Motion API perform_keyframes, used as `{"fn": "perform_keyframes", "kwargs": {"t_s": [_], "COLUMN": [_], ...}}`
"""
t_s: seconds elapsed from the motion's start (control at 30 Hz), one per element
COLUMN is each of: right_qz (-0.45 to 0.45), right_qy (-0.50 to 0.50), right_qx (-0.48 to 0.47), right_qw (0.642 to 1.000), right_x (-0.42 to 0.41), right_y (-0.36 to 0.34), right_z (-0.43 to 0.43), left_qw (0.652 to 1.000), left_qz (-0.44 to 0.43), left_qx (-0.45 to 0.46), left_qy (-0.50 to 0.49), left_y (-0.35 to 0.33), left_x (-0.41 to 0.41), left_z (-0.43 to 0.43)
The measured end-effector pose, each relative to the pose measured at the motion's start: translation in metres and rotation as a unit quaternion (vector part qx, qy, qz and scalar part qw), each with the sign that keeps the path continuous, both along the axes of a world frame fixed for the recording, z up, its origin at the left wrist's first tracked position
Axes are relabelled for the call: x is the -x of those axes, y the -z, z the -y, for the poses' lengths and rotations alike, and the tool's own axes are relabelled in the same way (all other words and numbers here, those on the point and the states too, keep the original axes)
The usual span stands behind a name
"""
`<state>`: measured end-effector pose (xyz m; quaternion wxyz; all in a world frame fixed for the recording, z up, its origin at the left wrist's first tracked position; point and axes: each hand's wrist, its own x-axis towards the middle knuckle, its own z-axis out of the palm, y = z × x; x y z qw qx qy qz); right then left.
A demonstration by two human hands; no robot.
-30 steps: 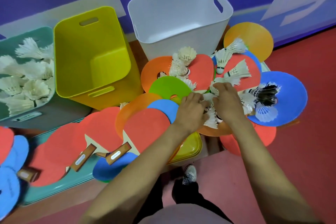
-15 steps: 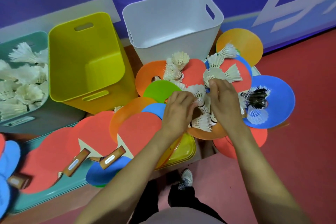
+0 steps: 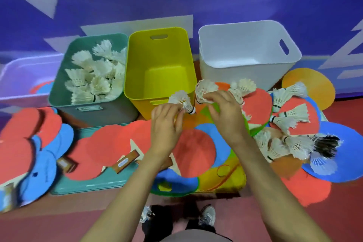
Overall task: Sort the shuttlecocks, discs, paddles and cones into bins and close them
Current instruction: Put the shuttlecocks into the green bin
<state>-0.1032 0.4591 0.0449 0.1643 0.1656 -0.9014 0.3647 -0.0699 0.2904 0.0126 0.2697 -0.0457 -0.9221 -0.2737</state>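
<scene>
My left hand (image 3: 167, 124) pinches a white shuttlecock (image 3: 181, 100) in front of the yellow bin (image 3: 161, 68). Just to its right, my right hand (image 3: 224, 112) grips another white shuttlecock (image 3: 205, 88). The teal bin (image 3: 59, 88) at the left holds several white shuttlecocks (image 3: 94, 76). The yellow bin and the white bin (image 3: 247, 53) hold nothing. More shuttlecocks (image 3: 288, 116) lie on the coloured discs (image 3: 343, 149) at the right. Red paddles (image 3: 110, 147) with wooden handles lie over a teal lid (image 3: 88, 184) in front.
A pale clear bin (image 3: 21, 78) stands at the far left against the purple wall. Red and blue paddles (image 3: 39, 155) pile at the left edge. A yellow lid (image 3: 231, 179) lies under the discs. My shoes (image 3: 206, 216) stand on the red floor below.
Both hands have lifted out of the pile at the right, each with a shuttlecock, and moved left toward the bins. The view has swung left, showing the teal bin fully.
</scene>
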Motion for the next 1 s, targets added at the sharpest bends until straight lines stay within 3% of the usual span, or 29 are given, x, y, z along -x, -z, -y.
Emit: {"fn": "perform_keyframes", "kwargs": {"t_s": [0.17, 0.33, 0.5, 0.73, 1.0], "right_qz": [-0.027, 0.002, 0.009, -0.012, 0.032], "right_qy": [-0.064, -0.102, -0.119, -0.083, -0.071], "right_qx": [-0.003, 0.015, 0.009, -0.039, -0.084], "right_qw": [0.998, 0.995, 0.993, 0.996, 0.993], "right_x": [0.011, 0.028, 0.057, 0.102, 0.12], "right_y": [-0.013, -0.035, -0.047, -0.05, -0.041], "right_z": [0.085, 0.158, 0.227, 0.304, 0.335], "left_qw": [0.998, 0.991, 0.989, 0.993, 0.989], "left_qz": [-0.029, -0.049, -0.045, 0.067, 0.101], "left_qx": [-0.028, -0.099, -0.096, 0.032, -0.043], "left_qy": [-0.054, -0.076, -0.103, -0.091, -0.102], "left_y": [-0.016, -0.043, -0.054, -0.043, -0.024], "left_x": [-0.008, 0.001, 0.026, 0.07, 0.076], "left_z": [0.075, 0.147, 0.221, 0.297, 0.315]}}
